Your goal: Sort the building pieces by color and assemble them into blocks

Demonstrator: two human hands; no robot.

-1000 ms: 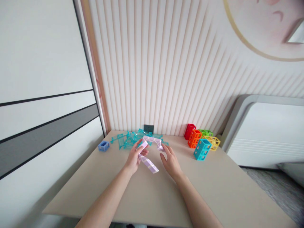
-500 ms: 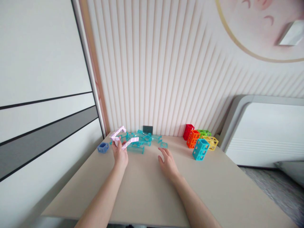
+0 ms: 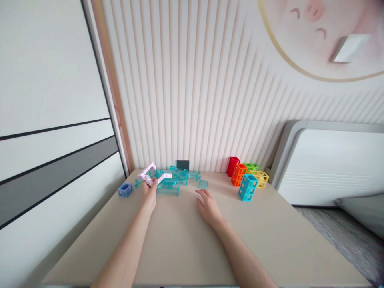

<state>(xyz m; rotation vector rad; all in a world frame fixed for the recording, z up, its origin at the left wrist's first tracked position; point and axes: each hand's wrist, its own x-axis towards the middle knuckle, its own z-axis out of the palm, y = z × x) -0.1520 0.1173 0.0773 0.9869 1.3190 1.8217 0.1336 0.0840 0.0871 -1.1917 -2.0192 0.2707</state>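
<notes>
A pale pink-and-white bent strip (image 3: 146,175), folded into angled segments, is pinched in my left hand (image 3: 149,196) above the table. Behind it lies a heap of translucent teal plastic pieces (image 3: 180,176), partly hidden by the strip and hand. My right hand (image 3: 209,207) hovers low over or rests on the tabletop, I cannot tell which, with fingers apart and nothing in them. Just beyond its fingertips is a flat teal square piece (image 3: 203,184). A blue open-frame block (image 3: 125,190) sits left of my left hand.
On the right of the table (image 3: 180,248) stand red (image 3: 233,166), orange (image 3: 239,175), turquoise (image 3: 248,187), green (image 3: 252,167) and yellow (image 3: 261,179) frame blocks. A ribbed wall with a black socket (image 3: 183,165) closes the back. A white cabinet borders the left side.
The view has swung slightly right, so everything sits further left. The pink strip has turned a little in my left hand. My right hand stays spread near the same spot.
</notes>
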